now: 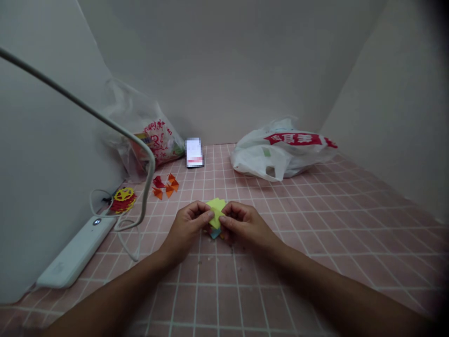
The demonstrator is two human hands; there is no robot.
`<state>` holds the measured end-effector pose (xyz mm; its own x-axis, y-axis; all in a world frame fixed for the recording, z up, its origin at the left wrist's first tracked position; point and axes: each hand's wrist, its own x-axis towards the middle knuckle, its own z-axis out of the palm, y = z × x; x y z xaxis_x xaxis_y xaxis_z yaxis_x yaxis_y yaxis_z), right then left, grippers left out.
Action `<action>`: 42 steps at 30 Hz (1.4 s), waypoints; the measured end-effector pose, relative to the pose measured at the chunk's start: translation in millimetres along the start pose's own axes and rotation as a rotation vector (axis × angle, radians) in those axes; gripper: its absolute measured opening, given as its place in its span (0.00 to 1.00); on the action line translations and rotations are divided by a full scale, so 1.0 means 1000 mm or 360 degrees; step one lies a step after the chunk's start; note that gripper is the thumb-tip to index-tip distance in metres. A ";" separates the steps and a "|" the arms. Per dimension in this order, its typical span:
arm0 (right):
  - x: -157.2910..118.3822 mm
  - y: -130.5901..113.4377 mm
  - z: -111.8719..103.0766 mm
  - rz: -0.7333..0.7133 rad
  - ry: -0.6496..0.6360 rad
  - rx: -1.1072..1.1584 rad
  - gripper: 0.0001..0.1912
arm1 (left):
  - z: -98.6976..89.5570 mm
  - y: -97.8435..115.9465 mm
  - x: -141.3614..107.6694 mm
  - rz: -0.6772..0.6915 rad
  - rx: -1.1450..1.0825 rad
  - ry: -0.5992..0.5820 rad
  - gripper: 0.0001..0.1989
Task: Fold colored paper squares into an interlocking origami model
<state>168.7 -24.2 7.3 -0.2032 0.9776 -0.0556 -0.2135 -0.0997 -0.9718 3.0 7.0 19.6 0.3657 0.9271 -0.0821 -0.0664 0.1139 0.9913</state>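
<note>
Yellow paper (216,207), one folded piece with pointed edges: centre of the frame, held between the two hands, above the tiled surface.

Left hand (192,220): left of the paper, fingers curled, thumb and forefinger closed on its left edge.

Right hand (244,219): right of the paper, fingers curled, thumb and forefinger closed on its right edge.

Blue paper (215,233), a small piece: directly below the yellow paper, partly hidden; whether it is touched cannot be told.

Small crumbs (209,258): on the surface below the hands.

Orange folded papers (170,190), a few, and one red folded paper (158,182): loosely grouped, left of centre.

Yellow gear-shaped cutout (124,194): centre left, lying on a stack of red and yellow pieces (122,206).

White oblong device (75,252), with a small dark display: lower left, set diagonally by the wall.

Grey cable (80,104): enters at upper left, curves down and loops near the device.

Clear plastic bag (163,140), red print, contents visible: upper left of centre.

Phone (194,152), screen lit and pixelated: beside that bag.

White plastic bag (261,157), red band with white characters: right of centre, lying crumpled.

Surface (245,299): pink square tiles, pale joints.
</note>
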 end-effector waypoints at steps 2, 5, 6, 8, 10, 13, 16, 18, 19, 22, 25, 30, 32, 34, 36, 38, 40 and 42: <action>0.000 0.000 0.000 -0.0060 0.0040 -0.0053 0.13 | -0.001 -0.002 0.000 0.0004 -0.0049 -0.0001 0.10; 0.001 0.001 0.001 -0.0172 0.0061 -0.0128 0.11 | -0.001 -0.004 0.000 0.0055 -0.0098 -0.0002 0.10; 0.000 0.001 0.001 -0.0200 0.0060 -0.0139 0.10 | -0.001 -0.004 0.000 0.0071 -0.0103 -0.0005 0.10; -0.001 0.001 0.001 -0.0230 0.0048 -0.0132 0.11 | -0.002 -0.004 0.000 0.0108 -0.0087 -0.0007 0.10; -0.002 0.000 0.002 -0.0240 0.0024 -0.0102 0.13 | -0.002 -0.004 0.000 0.0157 -0.0048 -0.0001 0.09; -0.005 -0.002 0.002 -0.0274 0.0004 -0.0071 0.14 | -0.003 -0.004 -0.001 0.0226 0.0001 0.0004 0.08; -0.006 -0.003 0.002 -0.0304 -0.0003 -0.0072 0.12 | -0.003 -0.005 -0.001 0.0261 0.0017 0.0005 0.07; -0.005 -0.002 0.002 -0.0315 0.0003 -0.0081 0.10 | -0.004 -0.005 -0.001 0.0268 0.0025 0.0002 0.07; -0.005 -0.002 0.002 -0.0322 0.0012 -0.0085 0.10 | -0.004 -0.006 -0.001 0.0271 0.0027 0.0003 0.07; -0.004 -0.002 0.002 -0.0312 0.0017 -0.0051 0.09 | -0.004 -0.006 0.000 0.0293 0.0029 0.0018 0.06; -0.005 -0.005 0.003 -0.0277 0.0016 0.0061 0.11 | -0.005 -0.006 0.000 0.0306 0.0021 0.0027 0.06; -0.005 -0.005 0.001 -0.0270 0.0034 0.0100 0.14 | -0.005 -0.007 0.000 0.0292 0.0000 0.0040 0.06; -0.004 -0.004 0.001 -0.0269 0.0027 0.0081 0.13 | -0.005 -0.008 0.000 0.0303 0.0023 0.0039 0.06; -0.002 -0.003 0.001 -0.0262 0.0022 0.0058 0.12 | -0.005 -0.008 0.001 0.0316 0.0056 0.0031 0.06; -0.001 -0.004 0.002 -0.0244 0.0024 0.0028 0.11 | -0.005 -0.007 0.001 0.0342 0.0095 0.0019 0.06; -0.001 -0.004 0.002 -0.0223 0.0033 0.0011 0.11 | -0.004 -0.005 0.001 0.0379 0.0147 0.0017 0.05; -0.001 -0.004 0.002 -0.0206 0.0049 0.0010 0.10 | -0.004 -0.004 0.000 0.0435 0.0231 0.0022 0.05; -0.001 -0.003 0.002 -0.0196 0.0059 -0.0001 0.10 | -0.003 -0.002 -0.001 0.0492 0.0332 0.0019 0.04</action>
<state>167.4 -25.4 11.2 -0.1399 0.9886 0.0556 -0.2339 0.0216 -0.9720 0.0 6.8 17.2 0.3471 0.9106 0.2244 0.0190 -0.2461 0.9691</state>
